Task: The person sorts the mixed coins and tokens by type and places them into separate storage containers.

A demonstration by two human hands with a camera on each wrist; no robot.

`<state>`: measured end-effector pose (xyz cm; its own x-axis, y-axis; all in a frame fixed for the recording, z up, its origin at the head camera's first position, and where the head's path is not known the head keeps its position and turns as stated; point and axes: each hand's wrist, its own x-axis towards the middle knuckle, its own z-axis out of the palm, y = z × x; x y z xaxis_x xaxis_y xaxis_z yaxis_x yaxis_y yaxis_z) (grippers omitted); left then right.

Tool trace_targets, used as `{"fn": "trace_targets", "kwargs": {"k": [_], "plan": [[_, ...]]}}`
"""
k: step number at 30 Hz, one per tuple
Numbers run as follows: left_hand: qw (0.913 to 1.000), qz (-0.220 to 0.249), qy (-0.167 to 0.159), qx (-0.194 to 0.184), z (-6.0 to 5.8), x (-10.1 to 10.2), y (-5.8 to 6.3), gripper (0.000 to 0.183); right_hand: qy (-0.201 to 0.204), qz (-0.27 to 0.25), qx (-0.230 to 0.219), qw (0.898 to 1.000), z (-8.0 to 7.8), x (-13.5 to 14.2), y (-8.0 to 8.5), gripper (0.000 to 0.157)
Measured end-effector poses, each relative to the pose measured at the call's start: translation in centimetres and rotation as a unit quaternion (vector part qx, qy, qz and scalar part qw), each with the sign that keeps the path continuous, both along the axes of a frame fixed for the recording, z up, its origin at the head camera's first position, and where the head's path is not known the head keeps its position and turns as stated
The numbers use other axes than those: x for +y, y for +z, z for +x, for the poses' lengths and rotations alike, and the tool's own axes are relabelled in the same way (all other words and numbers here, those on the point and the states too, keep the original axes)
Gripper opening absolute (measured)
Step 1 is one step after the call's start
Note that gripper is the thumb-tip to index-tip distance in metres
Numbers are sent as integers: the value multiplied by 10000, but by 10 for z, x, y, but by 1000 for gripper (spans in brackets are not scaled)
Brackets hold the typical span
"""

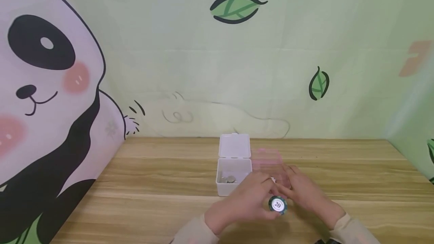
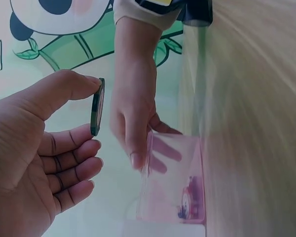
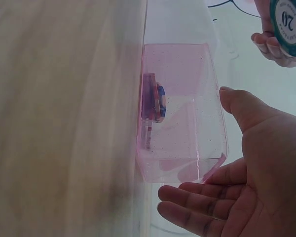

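My left hand (image 1: pixel 245 199) pinches a green-edged poker chip (image 1: pixel 278 205) marked 20 between thumb and index finger. In the left wrist view this chip (image 2: pixel 97 108) stands edge-on, with the other fingers loosely curled below. My right hand (image 1: pixel 306 191) grips the right end of a clear pink box (image 1: pixel 268 155), thumb on one side and fingers on the other, as the left wrist view shows. Inside the pink box, several chips (image 3: pixel 158 101) lie on the bottom, red and blue edges showing. The left hand is in front of the box, partly hiding it in the head view.
Left of the pink box and close against it stands a white box (image 1: pixel 228 189) with its hinged lid (image 1: pixel 234 146) up. Silvery coins (image 1: pixel 230 179) lie in it. Behind the wooden table (image 1: pixel 152 176) hangs a printed panda backdrop (image 1: pixel 169 48).
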<state>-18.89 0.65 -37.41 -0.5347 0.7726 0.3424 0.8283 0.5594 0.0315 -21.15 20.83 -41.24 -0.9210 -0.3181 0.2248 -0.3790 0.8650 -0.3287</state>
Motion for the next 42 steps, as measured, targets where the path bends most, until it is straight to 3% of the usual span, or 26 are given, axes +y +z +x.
{"fn": "trace_targets", "kwargs": {"k": [7, 17, 31, 42], "plan": [[9994, -56, 234, -249, -7, -3, 1, 37, 55, -44, 172, 9998, 0, 1, 0, 79], [9991, -70, 382, 186, -17, -9, 6, 37, 41, -117, 118, 9999, 0, 2, -2, 76], [9957, -149, 904, -156, -35, -14, 10, 40, 8, -100, 89, 9999, 0, 1, -3, 82], [9928, -234, 1132, -299, -51, -8, 5, 37, -24, -127, 13, 9999, 0, -1, -1, 81]]}}
